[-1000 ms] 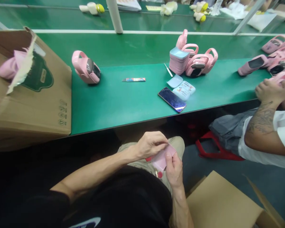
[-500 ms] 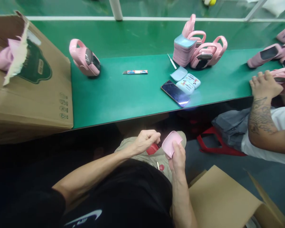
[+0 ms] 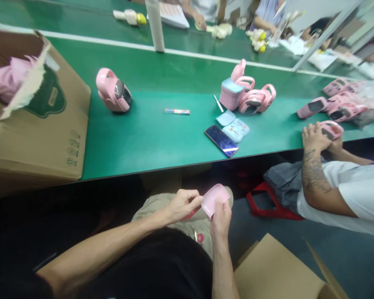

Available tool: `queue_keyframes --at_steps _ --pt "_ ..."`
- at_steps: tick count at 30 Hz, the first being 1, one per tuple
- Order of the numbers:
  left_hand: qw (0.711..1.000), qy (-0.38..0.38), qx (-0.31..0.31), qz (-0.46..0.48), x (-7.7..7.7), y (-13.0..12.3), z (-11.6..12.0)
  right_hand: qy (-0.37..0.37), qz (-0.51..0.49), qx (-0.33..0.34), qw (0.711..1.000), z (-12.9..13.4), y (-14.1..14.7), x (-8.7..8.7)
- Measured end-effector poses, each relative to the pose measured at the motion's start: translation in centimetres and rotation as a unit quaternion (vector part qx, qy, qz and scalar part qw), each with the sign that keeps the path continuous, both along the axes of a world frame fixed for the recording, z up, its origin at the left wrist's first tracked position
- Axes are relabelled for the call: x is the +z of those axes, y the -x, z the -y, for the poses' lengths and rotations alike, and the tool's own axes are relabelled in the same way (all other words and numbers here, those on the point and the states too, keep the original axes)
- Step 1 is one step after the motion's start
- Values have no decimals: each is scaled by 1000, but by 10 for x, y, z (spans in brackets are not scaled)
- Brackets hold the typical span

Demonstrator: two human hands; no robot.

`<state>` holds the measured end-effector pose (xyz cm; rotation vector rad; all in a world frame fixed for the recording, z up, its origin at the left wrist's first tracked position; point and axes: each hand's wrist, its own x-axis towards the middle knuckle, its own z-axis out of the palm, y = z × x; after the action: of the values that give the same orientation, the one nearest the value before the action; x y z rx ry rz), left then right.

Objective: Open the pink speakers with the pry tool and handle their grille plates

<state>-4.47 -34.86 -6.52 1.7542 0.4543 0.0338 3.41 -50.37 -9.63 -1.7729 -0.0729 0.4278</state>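
Observation:
Over my lap, my right hand (image 3: pixel 221 216) grips a small curved pink plastic panel (image 3: pixel 212 199) by its lower right edge, with the thumb on its face. My left hand (image 3: pixel 183 205) is closed in a pinch, thumb and forefinger together at the panel's left edge. Whether those fingertips touch the panel, or hold something small, I cannot make out. On the green table in front lie a phone (image 3: pixel 222 140), light-blue printed panels (image 3: pixel 237 130) and a plain light-blue panel (image 3: pixel 226 118). A stack of pink panels (image 3: pixel 230 97) topped with light blue stands behind them.
Pink handled devices (image 3: pixel 257 99) stand beside the stack, another device (image 3: pixel 114 91) further left. A utility knife (image 3: pixel 177 111) and white pen-like tool (image 3: pixel 218 103) lie on the table. Cartons stand left (image 3: pixel 56 137) and lower right (image 3: pixel 277 270). A co-worker's tattooed arm (image 3: pixel 314 170) is at right.
My left hand has come up to the pink panel's left edge from slightly apart. The view has tilted up and shifted, showing people across the table.

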Motion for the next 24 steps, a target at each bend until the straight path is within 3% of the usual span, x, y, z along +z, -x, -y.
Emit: queue_keyframes --at_steps 4,10,13,17,18,20,22,24 --pt "999 -13 8 -29 -4 -8 -1 83 122 -61 987 -8 -3 9" --pt "991 102 68 -53 -3 -17 3 76 192 -66 976 -16 -2 15" --pt "994 100 30 -24 2 -13 7 82 206 -92 971 -18 -6 18" --pt "997 50 -40 48 16 -6 6 100 215 -149 960 -2 -18 36" --pt "997 57 -10 59 19 -10 4 104 213 -110 965 7 -22 42" --pt "988 146 34 29 22 -28 1 125 184 39 974 30 -26 52" --pt "966 246 -47 -58 22 -52 8 142 163 106 971 53 -20 63" --pt "944 247 -165 -143 24 -72 24 161 142 133 968 73 -6 73"
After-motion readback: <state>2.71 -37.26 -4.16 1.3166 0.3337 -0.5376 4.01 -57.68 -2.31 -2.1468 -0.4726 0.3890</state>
